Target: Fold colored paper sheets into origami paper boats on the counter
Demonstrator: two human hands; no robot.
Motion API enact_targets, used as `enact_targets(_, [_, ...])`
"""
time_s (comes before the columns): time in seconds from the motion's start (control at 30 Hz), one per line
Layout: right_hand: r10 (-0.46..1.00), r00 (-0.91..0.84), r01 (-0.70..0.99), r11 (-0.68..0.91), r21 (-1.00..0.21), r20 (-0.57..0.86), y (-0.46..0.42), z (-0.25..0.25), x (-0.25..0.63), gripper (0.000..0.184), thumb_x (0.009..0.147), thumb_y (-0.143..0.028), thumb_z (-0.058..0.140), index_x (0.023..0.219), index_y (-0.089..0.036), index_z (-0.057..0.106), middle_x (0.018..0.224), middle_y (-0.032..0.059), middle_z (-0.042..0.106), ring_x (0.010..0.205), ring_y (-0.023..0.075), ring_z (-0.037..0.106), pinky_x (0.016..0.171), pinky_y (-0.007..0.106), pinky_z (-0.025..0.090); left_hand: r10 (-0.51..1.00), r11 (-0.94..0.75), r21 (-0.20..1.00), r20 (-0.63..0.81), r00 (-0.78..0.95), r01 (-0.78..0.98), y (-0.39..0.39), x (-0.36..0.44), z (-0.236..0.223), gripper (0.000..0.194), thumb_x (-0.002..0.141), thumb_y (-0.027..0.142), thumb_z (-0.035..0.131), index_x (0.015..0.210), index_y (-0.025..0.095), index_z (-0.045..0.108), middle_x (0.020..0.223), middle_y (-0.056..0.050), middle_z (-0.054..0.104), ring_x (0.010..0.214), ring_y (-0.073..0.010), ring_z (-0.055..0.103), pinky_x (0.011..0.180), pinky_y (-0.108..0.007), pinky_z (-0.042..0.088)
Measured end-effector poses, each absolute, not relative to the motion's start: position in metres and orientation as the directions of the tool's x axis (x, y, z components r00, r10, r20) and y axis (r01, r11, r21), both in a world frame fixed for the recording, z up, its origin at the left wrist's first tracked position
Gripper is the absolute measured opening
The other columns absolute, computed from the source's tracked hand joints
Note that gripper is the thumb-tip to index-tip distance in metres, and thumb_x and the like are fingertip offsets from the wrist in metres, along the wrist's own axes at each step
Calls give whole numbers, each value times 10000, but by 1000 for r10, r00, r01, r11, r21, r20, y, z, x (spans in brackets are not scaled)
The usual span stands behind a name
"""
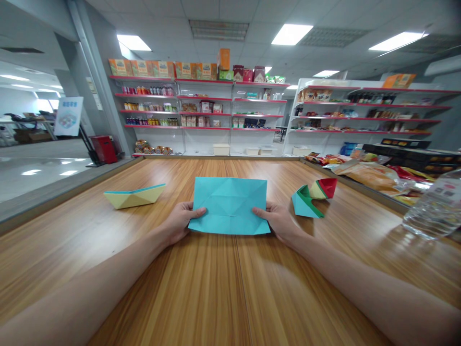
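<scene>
A creased sheet of light-blue paper [229, 204] is held up between my two hands over the wooden table, its broad face toward me. My left hand [181, 222] pinches the left edge, thumb in front and the other fingers behind. At the right edge, my right hand [279, 220] grips in the same way. Fold lines cross the sheet, and its lower edge curls slightly. To the left rests a yellow folded paper boat [135, 197] with a blue rim. On the right sit a blue-and-green folded paper piece [306, 203] and a red-and-yellow one [324, 188], touching or nearly so.
The wooden table [173, 298] stretches ahead to a raised edge. A clear plastic bottle [434, 206] stands at the far right, near packaged snacks [374, 175] and dark boxes [414, 157]. Shelves of goods [205, 98] line the back. A red box [103, 148] stands on the floor at left.
</scene>
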State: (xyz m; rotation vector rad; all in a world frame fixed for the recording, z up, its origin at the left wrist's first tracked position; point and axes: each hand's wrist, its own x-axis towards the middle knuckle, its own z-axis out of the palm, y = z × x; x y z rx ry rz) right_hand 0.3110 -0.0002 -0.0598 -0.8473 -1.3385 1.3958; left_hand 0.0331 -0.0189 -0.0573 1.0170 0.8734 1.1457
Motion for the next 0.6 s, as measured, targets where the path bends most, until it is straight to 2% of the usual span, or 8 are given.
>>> enact_targets(0.2, [945,-271,-82,169,-982,185,0,-61,311,368,651,-410,749,896,-140,698,895,91,721,772,225,664,733,382,547,995,63,961,-41,89,-270,-20,37,-55,354,531,258,843,789,71,688,723,-96,711,575,-168,637,576,-285,525])
enact_targets(0.4, [915,-339,77,260,-962,220,2,-63,313,333,689,-376,714,918,-140,668,932,82,709,849,237,655,751,380,537,999,30,972,-27,19,-231,-20,39,-55,419,483,315,857,782,80,681,751,-92,715,579,-167,634,574,-293,525])
enact_targets(0.5, [915,-336,82,266,-961,224,2,-63,313,318,705,-370,699,936,-155,659,948,79,704,841,233,656,737,373,538,1000,3,980,-1,8,-201,-19,39,-57,446,490,375,849,778,80,679,745,-88,709,577,-165,625,569,-290,517])
enact_targets(0.6, [918,-325,50,256,-965,226,2,-64,313,302,708,-372,697,925,-165,654,941,71,703,819,222,659,741,371,537,999,-48,987,44,-31,-151,-17,40,-61,437,563,483,789,705,90,663,655,-52,678,517,-134,581,489,-241,462])
